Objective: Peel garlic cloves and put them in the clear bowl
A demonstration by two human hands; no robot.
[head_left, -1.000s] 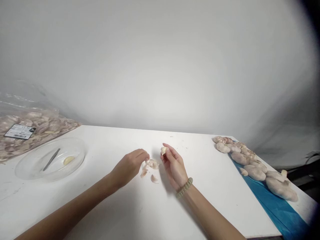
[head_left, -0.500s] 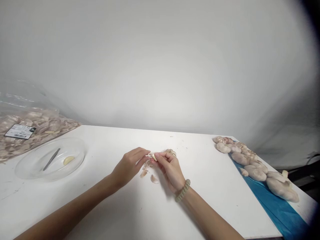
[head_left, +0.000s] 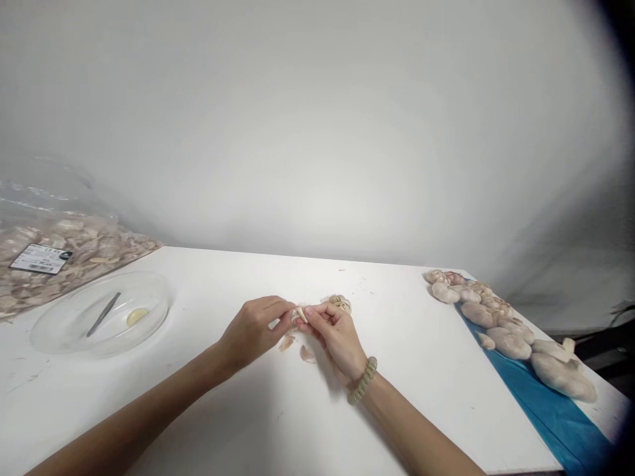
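- White table (head_left: pixel 421 396) against a pale wall (head_left: pixel 317 132); I watched from my remote station through the head camera.
- Right hand (head_left: pixel 340 337): thumb and fingers clamped on a small garlic clove (head_left: pixel 300 313), which I had above the middle of the table. Beaded bracelet (head_left: pixel 363 381) around that wrist.
- Left hand (head_left: pixel 255 327): thumb and forefinger bent toward each other at the clove's other end. Too small from where I sat; I could not tell whether the tips were pinched on it or merely resting there.
- Just beyond the right fingers I noted a garlic bulb (head_left: pixel 340 302) on the table, partly hidden.
- Papery skins (head_left: pixel 307 355) lay loose below the two hands.
- To the left, a clear dish (head_left: pixel 64 337) held a slim grey tool (head_left: pixel 104 315) and a pale yellow clove (head_left: pixel 136 317), the two apart.
- Behind the dish, a clear bag (head_left: pixel 79 258) full of skins, white label (head_left: pixel 40 258) on its front.
- Far right: a row of garlic bulbs (head_left: pixel 510 342) along a blue sheet (head_left: pixel 540 403).
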